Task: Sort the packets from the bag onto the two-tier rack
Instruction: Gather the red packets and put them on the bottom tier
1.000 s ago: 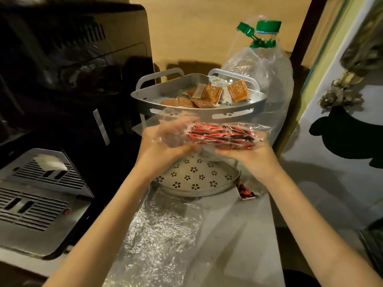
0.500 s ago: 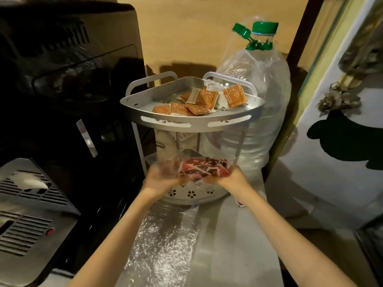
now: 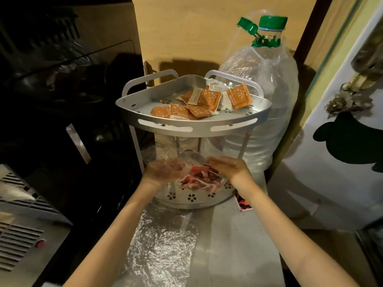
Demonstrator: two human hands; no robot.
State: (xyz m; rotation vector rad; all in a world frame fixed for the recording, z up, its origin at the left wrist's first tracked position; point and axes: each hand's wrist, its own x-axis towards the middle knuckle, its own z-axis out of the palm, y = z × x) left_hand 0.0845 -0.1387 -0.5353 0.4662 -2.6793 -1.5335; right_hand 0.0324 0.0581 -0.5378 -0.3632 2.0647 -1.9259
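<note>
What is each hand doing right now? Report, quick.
Left hand: inside the clear bag, blurred; grip cannot be told.
Right hand: over the red packets on the lower tier; grip cannot be told.

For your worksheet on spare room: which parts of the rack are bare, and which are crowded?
Top tier: bare on its left, crowded at its right and middle with orange packets. Bottom tier: red packets and both hands fill the middle; its front rim is bare.
</note>
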